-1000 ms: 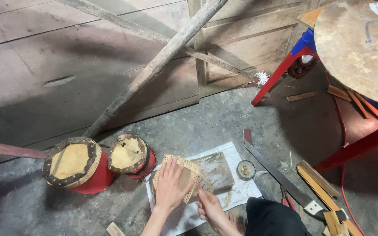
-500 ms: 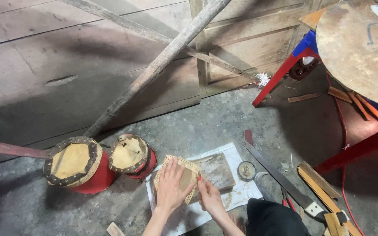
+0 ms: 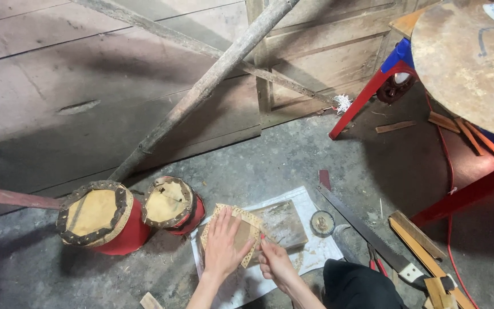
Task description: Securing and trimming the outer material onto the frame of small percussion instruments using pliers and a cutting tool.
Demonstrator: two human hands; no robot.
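My left hand (image 3: 222,245) lies flat with fingers spread on a tan hide piece with a punched, scalloped edge (image 3: 244,225). The hide rests on a wooden block (image 3: 284,222) that sits on white paper (image 3: 321,252) on the concrete floor. My right hand (image 3: 274,261) is closed around a small slim tool whose tip meets the hide's right edge; the tool itself is mostly hidden. Two small red drums with hide tops stand to the left, a larger one (image 3: 97,216) and a smaller one (image 3: 171,205).
A small round tin (image 3: 322,222) sits beside the block. A hand saw (image 3: 367,236) and wood strips (image 3: 424,252) lie at the right. A red-legged stool with a round worn top (image 3: 470,63) stands at upper right. A bamboo pole (image 3: 201,91) leans against the wooden wall.
My right hand has moved up from the paper to the right edge of the hide. The left hand stays pressed on the hide.
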